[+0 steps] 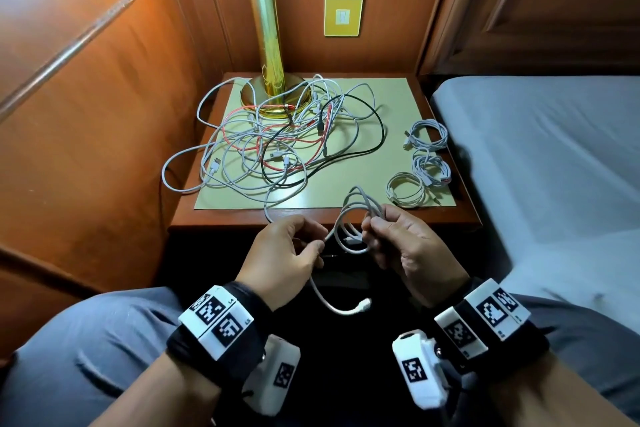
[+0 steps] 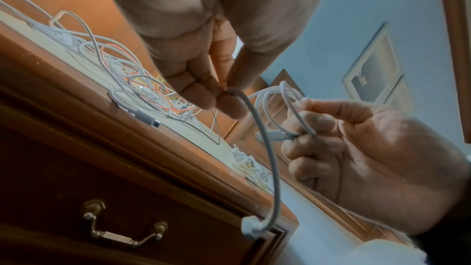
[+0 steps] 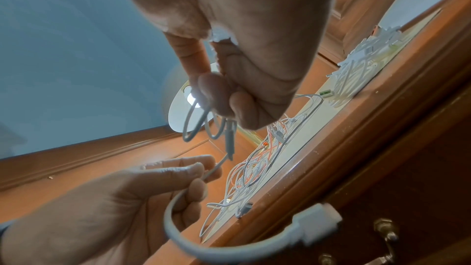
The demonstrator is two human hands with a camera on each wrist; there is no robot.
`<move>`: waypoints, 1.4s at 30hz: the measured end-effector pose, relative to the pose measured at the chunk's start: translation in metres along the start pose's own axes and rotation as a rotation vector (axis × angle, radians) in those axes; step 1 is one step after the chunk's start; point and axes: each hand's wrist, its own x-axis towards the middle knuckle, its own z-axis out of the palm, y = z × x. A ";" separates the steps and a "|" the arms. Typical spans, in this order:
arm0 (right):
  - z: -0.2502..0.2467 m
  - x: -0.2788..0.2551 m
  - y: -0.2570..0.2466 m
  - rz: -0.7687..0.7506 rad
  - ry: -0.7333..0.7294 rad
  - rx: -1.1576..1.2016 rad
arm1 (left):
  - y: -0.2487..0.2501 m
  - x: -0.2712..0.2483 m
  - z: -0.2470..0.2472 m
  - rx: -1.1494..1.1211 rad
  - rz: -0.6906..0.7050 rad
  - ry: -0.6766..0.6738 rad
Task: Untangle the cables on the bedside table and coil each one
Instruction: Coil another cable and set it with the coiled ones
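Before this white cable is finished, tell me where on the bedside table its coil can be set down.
Bare mat lies between the tangled pile and the three coiled cables, and along the near edge beside the nearest coil. The back right corner by the wall is bare too. Around the lamp base and the whole left half it is crowded.

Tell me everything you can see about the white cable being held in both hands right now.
The white rubbery-looking cable is held off the table, in front of the wooden bedside table. The right hand grips several finished loops, with one white plug end poking out beside its fingers. The left hand pinches the remaining straight length, whose tail curves down to a free white connector hanging below.
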 end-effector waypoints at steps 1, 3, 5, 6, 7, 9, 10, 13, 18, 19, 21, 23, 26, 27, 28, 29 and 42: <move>0.000 0.001 0.001 -0.042 0.005 -0.024 | -0.002 0.000 0.000 0.024 0.014 -0.001; -0.002 0.000 0.003 -0.174 0.040 -0.154 | -0.004 0.001 0.001 0.092 0.041 0.018; -0.004 -0.001 0.004 -0.340 0.111 -0.346 | -0.005 0.002 0.000 0.136 0.055 0.057; -0.005 -0.003 0.005 -0.410 0.137 -0.414 | -0.006 0.002 0.001 0.140 0.053 0.067; -0.005 -0.004 0.006 -0.470 0.142 -0.474 | -0.006 0.002 0.001 0.142 0.050 0.070; -0.004 -0.003 0.010 -0.557 0.107 -0.609 | -0.007 0.001 0.004 0.144 0.050 0.066; -0.004 -0.002 0.013 -0.582 0.072 -0.667 | -0.008 0.001 0.006 0.142 0.054 0.062; -0.004 0.003 0.021 -0.631 -0.014 -0.776 | -0.008 0.000 0.008 0.128 0.092 0.061; -0.002 0.002 0.018 -0.667 -0.027 -0.741 | -0.009 0.000 0.007 0.047 0.088 0.042; -0.002 0.001 0.017 -0.661 -0.029 -0.737 | -0.008 0.000 0.007 -0.015 0.077 0.026; -0.003 0.001 0.018 -0.637 -0.025 -0.765 | -0.009 0.001 0.008 -0.154 0.052 0.003; -0.005 0.002 0.021 -0.590 0.001 -0.801 | -0.011 0.002 0.009 -0.224 0.030 -0.015; -0.005 0.003 0.020 -0.518 0.061 -0.750 | -0.013 0.002 0.010 -0.248 0.023 -0.049; -0.004 0.003 0.019 -0.495 0.073 -0.711 | -0.012 0.001 0.009 -0.251 0.017 -0.059; -0.003 0.002 0.017 -0.469 0.081 -0.670 | -0.010 0.000 0.009 -0.262 0.014 -0.068; -0.002 0.001 0.016 -0.437 0.086 -0.624 | -0.008 -0.002 0.009 -0.266 0.011 -0.077; 0.005 -0.006 -0.009 -0.055 -0.110 0.023 | -0.007 0.002 -0.004 0.055 0.225 -0.008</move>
